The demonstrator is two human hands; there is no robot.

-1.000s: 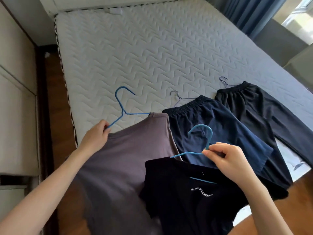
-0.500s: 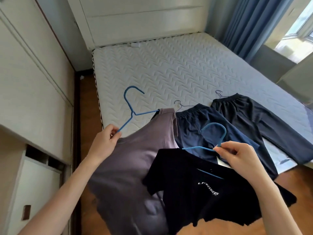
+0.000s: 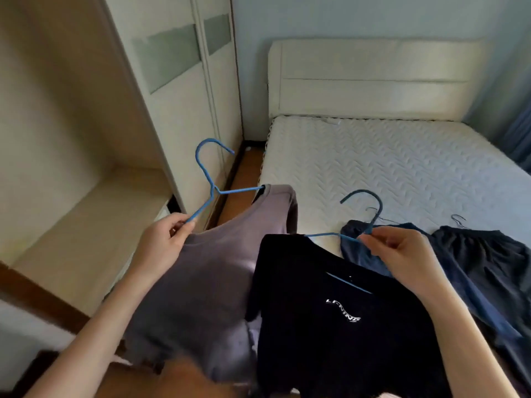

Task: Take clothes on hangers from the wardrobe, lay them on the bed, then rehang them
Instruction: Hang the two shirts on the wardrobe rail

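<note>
My left hand [image 3: 165, 242] grips one arm of a blue hanger [image 3: 211, 179] that carries a mauve-grey T-shirt [image 3: 212, 277], held up off the bed. My right hand [image 3: 402, 255] pinches the neck of a second blue hanger [image 3: 370, 209] with a black T-shirt [image 3: 339, 320] bearing white lettering. Both shirts hang in front of me, side by side. Navy trousers [image 3: 465, 291] and black trousers [image 3: 494, 262] lie on the bed [image 3: 373, 165] at the right, each on a thin dark wire hanger.
The open wardrobe [image 3: 94, 196] with pale shelves stands at the left; its closed sliding doors [image 3: 186, 90] run back to the wall. A strip of wooden floor [image 3: 241, 182] separates wardrobe and bed. A cream headboard [image 3: 370, 81] is behind; a blue curtain [image 3: 520, 133] hangs far right.
Both hands have lifted the two hung shirts off the bed. My view has swung up and left, from the mattress toward the open wardrobe.
</note>
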